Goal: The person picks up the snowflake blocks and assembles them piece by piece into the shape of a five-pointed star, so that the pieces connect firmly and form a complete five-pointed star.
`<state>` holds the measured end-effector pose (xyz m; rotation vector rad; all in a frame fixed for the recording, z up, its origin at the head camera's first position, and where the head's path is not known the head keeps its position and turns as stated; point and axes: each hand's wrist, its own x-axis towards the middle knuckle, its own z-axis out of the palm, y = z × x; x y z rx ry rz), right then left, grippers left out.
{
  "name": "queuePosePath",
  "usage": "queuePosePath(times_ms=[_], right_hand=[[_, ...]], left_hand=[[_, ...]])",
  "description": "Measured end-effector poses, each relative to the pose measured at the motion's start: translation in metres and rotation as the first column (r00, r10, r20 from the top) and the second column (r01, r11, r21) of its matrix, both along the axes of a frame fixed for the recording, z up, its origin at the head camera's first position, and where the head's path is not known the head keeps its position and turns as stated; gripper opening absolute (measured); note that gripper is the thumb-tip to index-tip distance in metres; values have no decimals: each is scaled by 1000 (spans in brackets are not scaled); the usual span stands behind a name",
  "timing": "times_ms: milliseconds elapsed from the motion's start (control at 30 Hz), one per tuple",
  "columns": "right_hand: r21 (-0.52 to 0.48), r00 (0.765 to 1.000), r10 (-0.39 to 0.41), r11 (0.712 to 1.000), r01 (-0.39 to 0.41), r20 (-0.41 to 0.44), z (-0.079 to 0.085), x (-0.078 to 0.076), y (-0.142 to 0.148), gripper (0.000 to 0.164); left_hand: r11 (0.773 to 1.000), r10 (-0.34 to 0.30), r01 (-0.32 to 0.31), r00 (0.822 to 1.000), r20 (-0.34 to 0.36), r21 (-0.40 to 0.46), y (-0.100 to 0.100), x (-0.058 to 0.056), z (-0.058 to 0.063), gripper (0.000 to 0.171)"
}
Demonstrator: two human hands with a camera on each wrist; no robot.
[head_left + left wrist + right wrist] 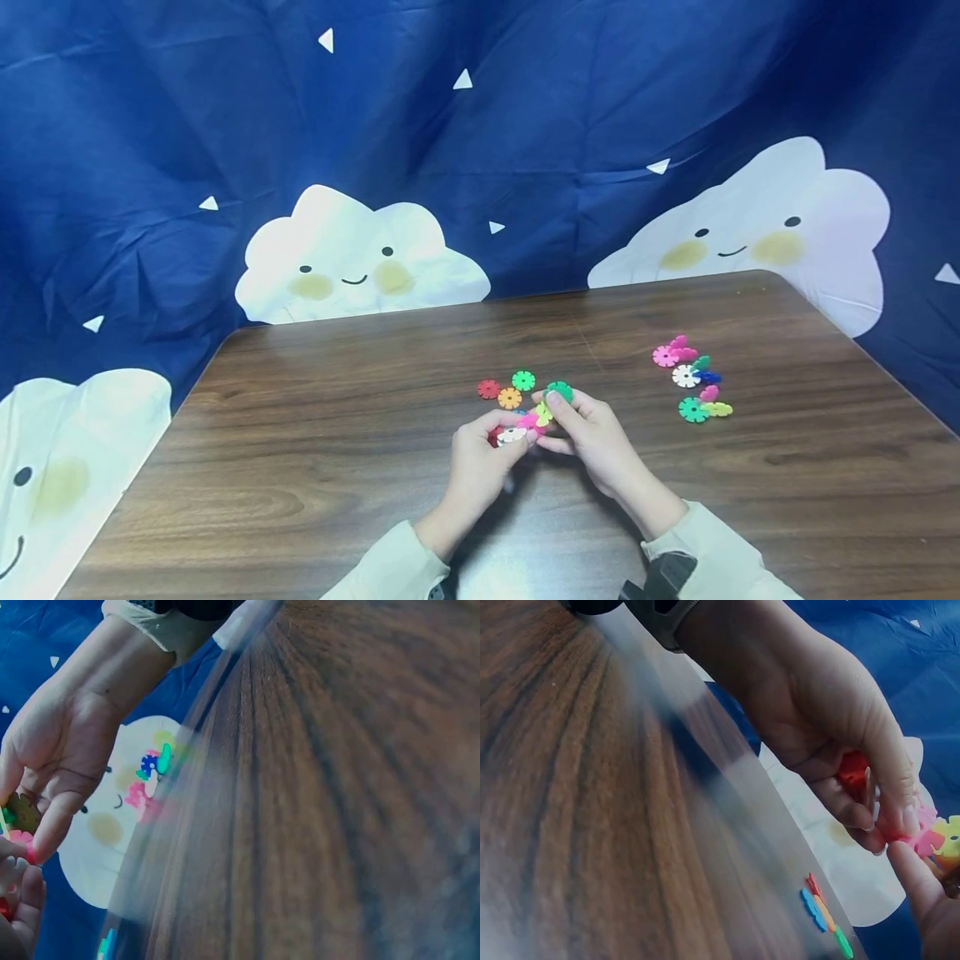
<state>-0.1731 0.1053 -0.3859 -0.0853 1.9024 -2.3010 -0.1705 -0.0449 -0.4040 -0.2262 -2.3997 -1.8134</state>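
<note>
Both hands meet over the table around a linked group of notched plastic discs. My left hand [480, 458] pinches the end with a white disc [512, 435], a red disc [852, 771] and pink discs [529, 421]. In my right hand [600, 437], thumb and fingers grip a green disc [559, 389] beside a yellow disc [543, 413]. The right wrist view shows the yellow disc meeting the pink ones between the hands. Fingers partly cover the joints. Just behind the hands lie a loose red disc [488, 389], an orange disc [510, 397] and a light green disc [523, 381].
On the right of the brown wooden table [315, 450] lie joined disc clusters: a pink one [665, 357], one with a white disc [686, 377] and one with a green disc [693, 410]. A blue curtain [525, 125] with clouds hangs behind the far edge.
</note>
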Motion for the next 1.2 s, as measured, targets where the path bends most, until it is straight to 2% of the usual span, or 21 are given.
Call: queuePosePath(times_ms=[133,333,467,633,867,1033,1133,1200], right_hand=[[6,1000,-17,1000,17,-19,-1,-2,0,44],[-5,994,-60,998,60,-96,-2,-2,0,43],[-95,980,-145,987,133,-137,-7,0,-3,39],[-233,955,-247,951,205,-167,-15,0,-13,30],[-303,914,-360,906,296,-185,-19,-1,-23,23],[-297,910,-386,896,331,-150,-17,-2,-27,30],[-262,910,-393,899,350,-133,-16,-4,-28,30],[-246,911,-392,903,353,-131,-15,-6,-27,30]], left_hand=[[999,0,-1,1000,21,48,1,0,1,16],[976,7,-20,998,61,218,5,-1,3,19],[950,28,-47,997,68,308,8,-3,1,22],[905,46,-75,996,78,419,13,-3,0,25],[883,69,-92,995,65,461,21,-1,0,25],[894,79,-93,996,48,439,25,0,-1,25],[903,76,-88,996,44,421,25,1,-3,26],[901,59,-74,997,49,427,26,1,-4,26]])
